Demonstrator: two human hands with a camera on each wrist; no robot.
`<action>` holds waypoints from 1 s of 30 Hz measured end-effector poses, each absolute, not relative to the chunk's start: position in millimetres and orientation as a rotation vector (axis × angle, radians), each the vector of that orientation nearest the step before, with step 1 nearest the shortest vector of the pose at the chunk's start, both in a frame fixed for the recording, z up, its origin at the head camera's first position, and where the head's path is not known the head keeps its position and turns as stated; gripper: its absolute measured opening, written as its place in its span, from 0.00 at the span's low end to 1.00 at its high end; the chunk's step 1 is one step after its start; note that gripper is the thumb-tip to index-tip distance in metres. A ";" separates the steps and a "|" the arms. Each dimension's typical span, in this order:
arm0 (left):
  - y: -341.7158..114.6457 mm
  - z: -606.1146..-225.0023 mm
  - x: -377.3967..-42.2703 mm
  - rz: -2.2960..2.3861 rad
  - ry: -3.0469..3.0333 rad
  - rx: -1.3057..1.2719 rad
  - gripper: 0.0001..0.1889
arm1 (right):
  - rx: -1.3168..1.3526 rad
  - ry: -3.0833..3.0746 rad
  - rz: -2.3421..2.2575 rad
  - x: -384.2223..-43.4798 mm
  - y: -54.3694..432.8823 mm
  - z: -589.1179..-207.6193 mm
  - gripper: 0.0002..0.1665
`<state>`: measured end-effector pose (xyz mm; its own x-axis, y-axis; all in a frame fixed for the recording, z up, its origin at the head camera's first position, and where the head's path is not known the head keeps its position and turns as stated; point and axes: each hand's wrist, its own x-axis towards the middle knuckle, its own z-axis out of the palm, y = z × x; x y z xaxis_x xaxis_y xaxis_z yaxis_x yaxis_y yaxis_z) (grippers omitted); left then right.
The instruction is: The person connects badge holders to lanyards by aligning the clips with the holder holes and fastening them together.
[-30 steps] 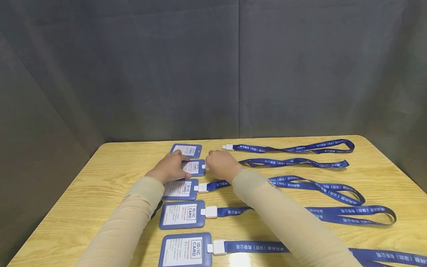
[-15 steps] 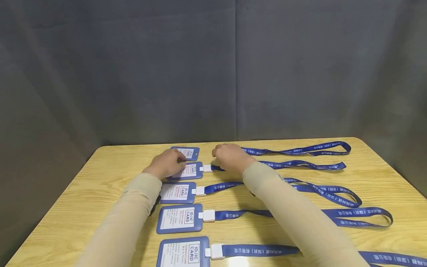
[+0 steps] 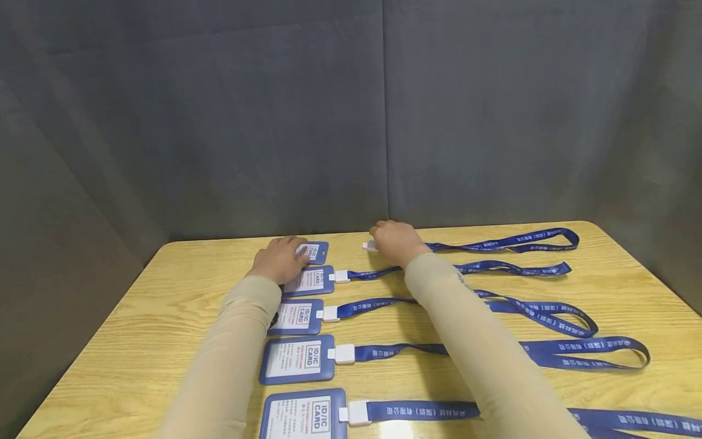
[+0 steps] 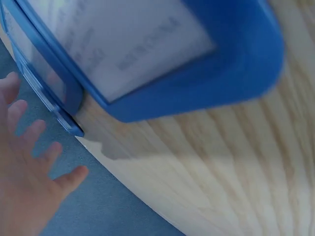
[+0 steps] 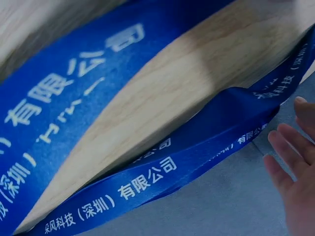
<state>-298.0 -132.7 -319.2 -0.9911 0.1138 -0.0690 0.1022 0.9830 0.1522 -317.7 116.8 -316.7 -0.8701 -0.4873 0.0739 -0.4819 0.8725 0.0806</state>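
My left hand (image 3: 281, 256) is at the farthest blue ID card holder (image 3: 318, 252), covering its left part. In the left wrist view the fingers (image 4: 53, 153) are spread at that holder's edge. My right hand (image 3: 397, 241) reaches over the clip end of the farthest blue lanyard (image 3: 526, 241); a white clip tip (image 3: 368, 246) sticks out to its left. The right wrist view has the fingers (image 5: 288, 152) apart, just beside the lanyard strap (image 5: 147, 179). Between the farthest holder and that clip lies bare wood.
Several other card holders lie in a column, each clipped to a lanyard running right, such as the second-farthest holder (image 3: 312, 279) with its white clip (image 3: 342, 277) and the nearest holder (image 3: 304, 417). A grey curtain (image 3: 247, 122) hangs behind the wooden table (image 3: 137, 341).
Both hands have moved from the second-farthest holder and its lanyard to the farthest pair. The second holder, joined to its clip, is left lying on the table.
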 end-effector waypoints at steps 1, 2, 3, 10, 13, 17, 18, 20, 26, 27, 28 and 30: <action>-132.5 -318.5 -297.9 0.225 3.032 0.139 0.29 | 0.755 -2.958 -0.097 -317.5 116.6 -316.2 0.18; -132.9 -318.2 -297.6 0.215 3.018 0.122 0.29 | 0.747 -2.965 -0.101 -317.1 116.2 -315.7 0.18; -133.2 -317.7 -297.3 0.216 3.003 0.104 0.30 | 0.740 -2.974 -0.103 -316.7 115.4 -315.1 0.18; -136.3 -317.3 -295.7 0.177 2.996 0.066 0.30 | 0.711 -3.001 -0.103 -316.1 110.2 -315.9 0.16; -136.5 -318.1 -295.0 0.140 3.016 0.077 0.29 | 0.719 -3.008 -0.112 -317.2 108.1 -319.2 0.14; -134.3 -317.9 -293.7 0.114 3.023 0.079 0.28 | 0.729 -3.003 -0.130 -317.4 106.8 -323.4 0.13; -133.5 -317.7 -293.4 0.117 3.021 0.074 0.28 | 0.729 -2.999 -0.137 -317.1 106.6 -324.1 0.13; -132.5 -317.5 -293.2 0.121 3.022 0.065 0.28 | 0.726 -2.996 -0.146 -316.2 106.3 -324.9 0.13; -131.4 -316.9 -295.0 0.168 3.012 0.057 0.29 | 0.729 -2.975 -0.154 -314.5 103.5 -324.9 0.12; -130.8 -316.1 -295.2 0.172 3.009 0.058 0.29 | 0.726 -2.972 -0.154 -314.4 102.6 -325.0 0.12; -130.2 -315.4 -295.2 0.175 3.008 0.060 0.29 | 0.721 -2.972 -0.157 -314.4 101.8 -325.3 0.12; -128.3 -313.7 -294.5 0.179 3.012 0.067 0.30 | 0.712 -2.971 -0.164 -314.2 100.2 -326.0 0.11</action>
